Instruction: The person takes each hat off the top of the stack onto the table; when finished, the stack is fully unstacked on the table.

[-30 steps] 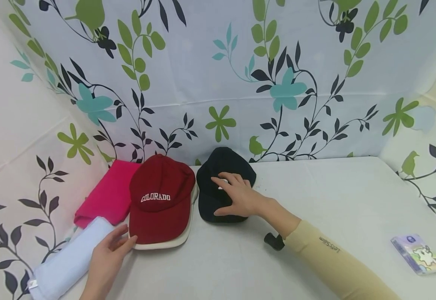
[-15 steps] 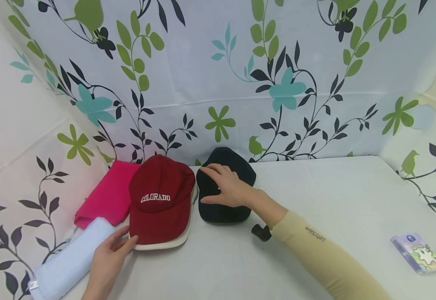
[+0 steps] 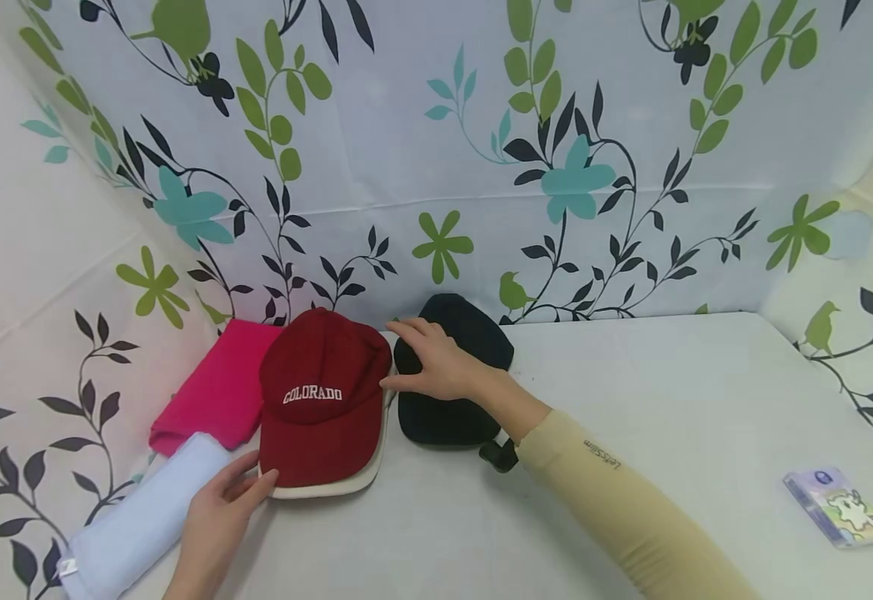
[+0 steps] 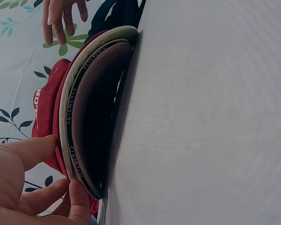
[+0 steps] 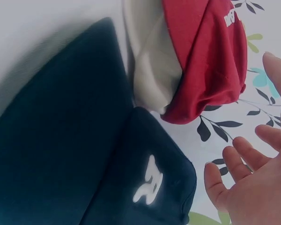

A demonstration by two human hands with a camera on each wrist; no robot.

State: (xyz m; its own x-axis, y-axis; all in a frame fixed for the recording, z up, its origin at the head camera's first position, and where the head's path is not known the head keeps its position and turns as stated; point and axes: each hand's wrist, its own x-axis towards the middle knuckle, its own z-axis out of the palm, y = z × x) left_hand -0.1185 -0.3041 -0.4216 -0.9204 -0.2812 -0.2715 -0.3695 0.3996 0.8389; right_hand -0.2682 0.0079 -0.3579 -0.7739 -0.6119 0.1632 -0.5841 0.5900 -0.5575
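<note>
A stack of baseball caps stands on the table, topped by a red cap [image 3: 320, 450] lettered "COLORADO". Under its brim shows a cream brim [image 4: 64, 108], and below that a dark band [image 4: 71, 117] lettered "VETEMENTS". My left hand [image 3: 215, 517] pinches the left side of the stacked brims, thumb on the red brim and fingers along the lower edge. Just right of the stack lies a black cap [image 3: 444, 423] with a white emblem [image 5: 150, 183]. Over this cap my right hand [image 3: 436, 362] hovers, fingers spread and nothing held, its fingertips near the red cap's right side.
Left of the caps lie a folded pink cloth [image 3: 215, 387] and a rolled light-blue cloth [image 3: 140, 521]. A small purple picture pack [image 3: 837, 507] sits at the far right. A patterned curtain [image 3: 376, 192] rises behind the white table [image 3: 631, 400].
My right hand has moved left across the black cap, toward the red cap. The left hand stays at the brims, and the caps have not moved.
</note>
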